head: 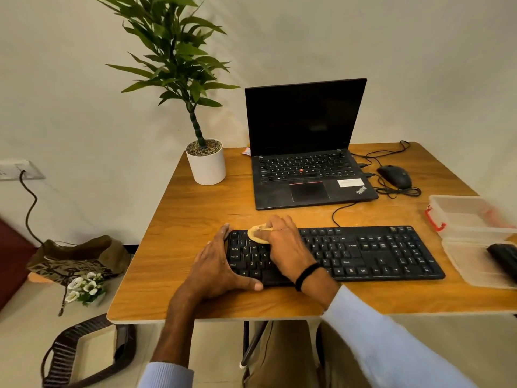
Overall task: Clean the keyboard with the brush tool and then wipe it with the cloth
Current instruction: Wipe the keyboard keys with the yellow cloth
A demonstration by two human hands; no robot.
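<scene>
A black keyboard (pixel 363 252) lies across the front of the wooden table (pixel 190 217). My left hand (pixel 221 264) grips its left end, fingers along the left edge and thumb at the front edge. My right hand (pixel 285 245) presses a small yellow cloth (pixel 256 236) onto the upper left keys, fingers curled over it. Most of the cloth is hidden under the fingers. A black object (pixel 503 256), possibly the brush tool, lies in a plastic lid at the far right.
An open black laptop (pixel 305 152) stands behind the keyboard. A potted plant (pixel 207 163) is at the back left, a wired mouse (pixel 396 176) at the back right. A clear plastic box (pixel 464 214) and its lid (pixel 470 264) sit at the right edge.
</scene>
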